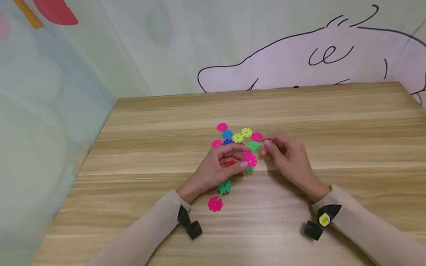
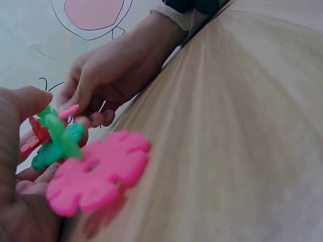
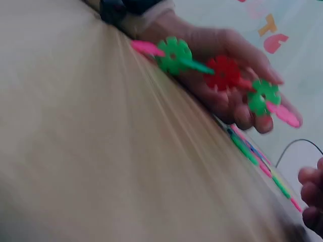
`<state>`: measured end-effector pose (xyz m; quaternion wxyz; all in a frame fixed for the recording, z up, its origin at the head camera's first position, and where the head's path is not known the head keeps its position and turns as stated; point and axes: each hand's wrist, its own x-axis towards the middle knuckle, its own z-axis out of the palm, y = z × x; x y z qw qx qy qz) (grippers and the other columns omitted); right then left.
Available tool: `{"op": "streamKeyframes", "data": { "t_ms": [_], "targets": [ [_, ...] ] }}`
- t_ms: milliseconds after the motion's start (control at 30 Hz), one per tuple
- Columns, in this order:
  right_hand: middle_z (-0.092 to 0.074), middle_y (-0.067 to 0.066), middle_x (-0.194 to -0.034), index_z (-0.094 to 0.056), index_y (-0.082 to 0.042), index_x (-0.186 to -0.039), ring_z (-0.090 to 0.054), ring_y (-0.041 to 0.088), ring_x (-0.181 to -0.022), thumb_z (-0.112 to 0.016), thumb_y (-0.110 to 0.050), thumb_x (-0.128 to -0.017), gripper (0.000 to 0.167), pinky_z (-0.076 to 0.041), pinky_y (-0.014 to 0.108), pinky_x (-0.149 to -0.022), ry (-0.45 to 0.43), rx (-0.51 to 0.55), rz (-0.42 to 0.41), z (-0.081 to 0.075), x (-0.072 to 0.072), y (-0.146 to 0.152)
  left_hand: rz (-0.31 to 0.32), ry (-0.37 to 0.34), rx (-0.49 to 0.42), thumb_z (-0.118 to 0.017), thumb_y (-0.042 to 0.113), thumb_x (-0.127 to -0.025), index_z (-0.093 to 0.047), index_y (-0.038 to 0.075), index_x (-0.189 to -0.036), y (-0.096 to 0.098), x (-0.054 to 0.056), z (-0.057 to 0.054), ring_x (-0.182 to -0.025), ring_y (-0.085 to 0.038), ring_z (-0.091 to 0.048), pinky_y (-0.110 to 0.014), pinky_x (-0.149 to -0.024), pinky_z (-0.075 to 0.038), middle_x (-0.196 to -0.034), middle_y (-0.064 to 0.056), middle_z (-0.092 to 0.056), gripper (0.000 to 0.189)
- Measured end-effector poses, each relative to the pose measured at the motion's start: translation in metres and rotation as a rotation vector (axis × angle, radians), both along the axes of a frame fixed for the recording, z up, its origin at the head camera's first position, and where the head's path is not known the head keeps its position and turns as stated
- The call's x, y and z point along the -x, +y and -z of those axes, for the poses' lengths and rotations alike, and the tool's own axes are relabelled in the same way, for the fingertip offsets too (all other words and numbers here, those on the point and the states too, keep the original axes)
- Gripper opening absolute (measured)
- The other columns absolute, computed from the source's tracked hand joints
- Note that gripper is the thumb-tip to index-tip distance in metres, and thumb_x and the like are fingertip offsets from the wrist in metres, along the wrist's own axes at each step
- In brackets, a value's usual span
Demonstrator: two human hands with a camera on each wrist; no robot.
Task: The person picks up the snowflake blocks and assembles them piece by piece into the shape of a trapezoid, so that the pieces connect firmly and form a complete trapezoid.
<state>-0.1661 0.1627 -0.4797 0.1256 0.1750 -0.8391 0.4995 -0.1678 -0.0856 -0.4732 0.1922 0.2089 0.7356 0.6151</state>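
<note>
My left hand [image 1: 217, 166] grips a chain of interlocking snowflake discs, its thumb on the pink disc [image 1: 252, 160] at the chain's upper end. Toward the wrist the chain runs through a red disc [image 3: 222, 73] and a green disc [image 1: 225, 186] to another pink disc [image 2: 101, 174]. Part of it is hidden behind the fingers. My right hand [image 1: 291, 159] hovers just right of the flat discs, fingers loosely bent and nothing visible between them. Its fingertips are close to a pink disc [image 1: 257, 136] and a light green disc [image 1: 253, 146].
More discs lie flat on the wooden table [image 1: 149, 129] beyond the left hand, among them a blue disc [image 1: 227, 134], a yellow disc [image 1: 246, 132] and a pink disc [image 1: 222, 127]. A wall [image 1: 159, 48] with a cartoon drawing borders the table's far edge.
</note>
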Motion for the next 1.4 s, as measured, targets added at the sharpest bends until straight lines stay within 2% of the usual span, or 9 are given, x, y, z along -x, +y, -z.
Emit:
{"op": "streamKeyframes", "data": {
  "t_ms": [133,233,433,600,733,833,1067,1267,1400],
  "targets": [
    [-0.076,0.010,-0.090,-0.079,-0.004,-0.117,-0.056,0.015,-0.072,-0.066,-0.009,-0.106,0.017,-0.042,0.020,-0.065,0.079,-0.172,0.094,0.001,0.021,0.001,0.023,-0.007,-0.004,-0.071,0.018,-0.104,-0.071,0.018,-0.138,0.000,0.001,0.000,-0.090,-0.017,-0.074,-0.023,-0.080,-0.060,-0.109,-0.012,-0.076,0.034],
    [-0.076,0.014,-0.098,-0.078,-0.003,-0.122,-0.055,0.019,-0.073,-0.067,-0.011,-0.106,0.021,-0.042,0.026,-0.066,0.050,-0.264,0.090,0.000,0.031,0.000,0.037,-0.014,-0.012,-0.070,0.018,-0.105,-0.071,0.017,-0.139,-0.001,0.001,0.000,-0.088,-0.017,-0.076,-0.022,-0.080,-0.060,-0.106,-0.014,-0.077,0.034],
    [-0.073,0.020,-0.111,-0.077,-0.004,-0.128,-0.060,0.027,-0.080,-0.071,-0.012,-0.102,0.027,-0.043,0.036,-0.073,0.000,-0.378,0.062,-0.004,0.038,-0.003,0.051,-0.004,-0.014,-0.069,0.017,-0.106,-0.069,0.018,-0.142,-0.001,0.000,-0.001,-0.088,-0.017,-0.076,-0.022,-0.081,-0.060,-0.107,-0.013,-0.077,0.036],
    [-0.068,0.019,-0.110,-0.075,-0.002,-0.122,-0.058,0.030,-0.086,-0.074,-0.014,-0.099,0.026,-0.044,0.039,-0.076,-0.044,-0.413,0.060,-0.006,0.041,-0.001,0.060,0.003,-0.015,-0.070,0.018,-0.105,-0.070,0.015,-0.142,-0.001,0.000,-0.001,-0.088,-0.017,-0.075,-0.023,-0.080,-0.060,-0.104,-0.013,-0.078,0.037],
    [-0.067,0.014,-0.094,-0.070,-0.004,-0.114,-0.057,0.026,-0.079,-0.077,-0.014,-0.098,0.020,-0.045,0.034,-0.072,-0.131,-0.319,0.069,-0.004,0.039,0.004,0.054,0.001,-0.006,-0.070,0.018,-0.105,-0.070,0.016,-0.141,-0.002,0.000,0.000,-0.089,-0.016,-0.075,-0.024,-0.079,-0.060,-0.109,-0.010,-0.077,0.036],
    [-0.072,0.010,-0.087,-0.069,-0.007,-0.110,-0.058,0.019,-0.074,-0.077,-0.013,-0.098,0.016,-0.046,0.026,-0.067,-0.150,-0.206,0.066,-0.004,0.033,0.008,0.050,0.008,-0.008,-0.070,0.017,-0.105,-0.070,0.017,-0.140,-0.003,0.000,0.001,-0.090,-0.016,-0.074,-0.024,-0.079,-0.061,-0.115,-0.009,-0.075,0.035],
    [-0.077,0.010,-0.088,-0.072,-0.002,-0.102,-0.061,0.008,-0.071,-0.079,0.000,-0.094,0.010,-0.049,0.018,-0.065,-0.099,-0.009,0.012,-0.003,0.012,0.013,0.047,-0.001,-0.027,-0.069,0.016,-0.106,-0.069,0.016,-0.140,-0.003,0.000,0.001,-0.088,-0.018,-0.077,-0.026,-0.082,-0.062,-0.106,-0.013,-0.077,0.034],
    [-0.077,-0.009,-0.087,-0.069,-0.001,-0.093,-0.066,0.008,-0.073,-0.077,0.010,-0.092,0.013,-0.053,0.020,-0.065,-0.090,0.110,-0.051,-0.002,-0.006,0.014,0.055,0.002,-0.040,-0.068,0.016,-0.106,-0.067,0.015,-0.141,-0.003,0.001,0.001,-0.088,-0.019,-0.077,-0.024,-0.080,-0.060,-0.099,-0.015,-0.078,0.035],
    [-0.076,-0.016,-0.088,-0.069,0.000,-0.091,-0.069,0.006,-0.075,-0.076,0.012,-0.091,0.014,-0.054,0.019,-0.065,-0.086,0.152,-0.086,-0.001,-0.010,0.012,0.070,0.007,-0.058,-0.068,0.014,-0.106,-0.067,0.013,-0.141,-0.003,0.002,0.003,-0.086,-0.017,-0.077,-0.023,-0.078,-0.059,-0.100,-0.016,-0.077,0.035]
  ]
}}
